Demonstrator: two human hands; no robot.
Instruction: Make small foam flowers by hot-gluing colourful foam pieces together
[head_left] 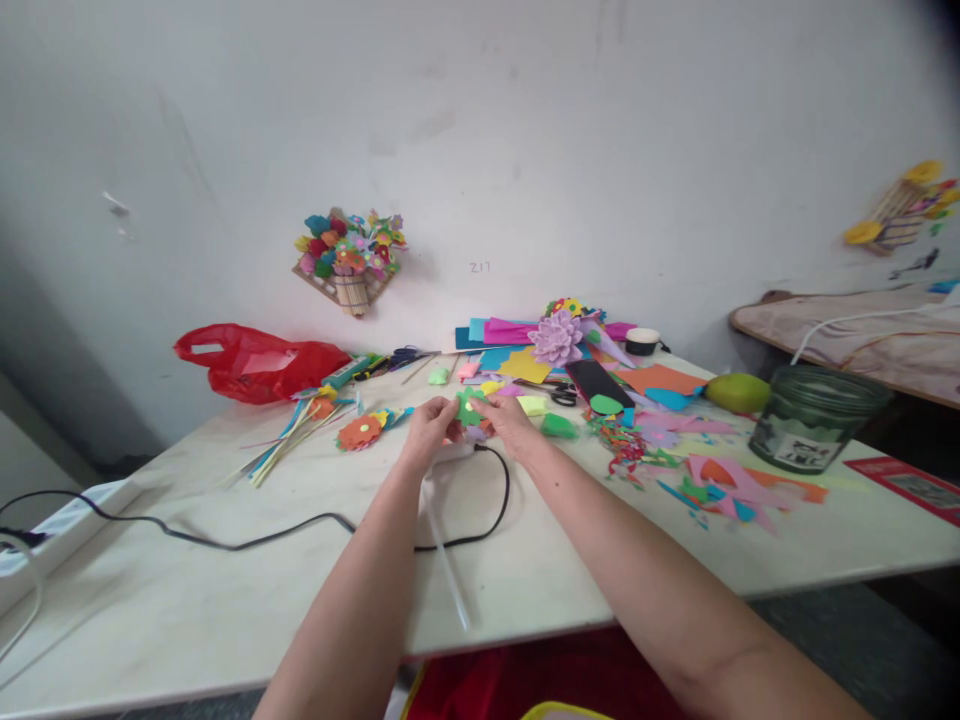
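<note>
Both my hands meet near the middle of the table, on either side of a green foam flower (pixel 471 406) with a pale yellow centre. My left hand (pixel 433 424) pinches its left edge, and my right hand (pixel 511 420) grips the right edge. Just below them lies a white glue gun (pixel 452 453) with a black cord, and a clear glue stick (pixel 448 560) points from it toward the table's front edge. An orange flower (pixel 359 431) with a yellow centre lies left of my hands. A purple foam piece partly shows under the green flower.
On the left are a red plastic bag (pixel 255 362), a bundle of thin strips (pixel 289 440) and a power strip (pixel 60 540). Scissors (pixel 561 393), a phone (pixel 600 385), foam scraps (pixel 724 490) and a green jar (pixel 810 420) stand or lie to the right. The cord (pixel 247 545) crosses the table.
</note>
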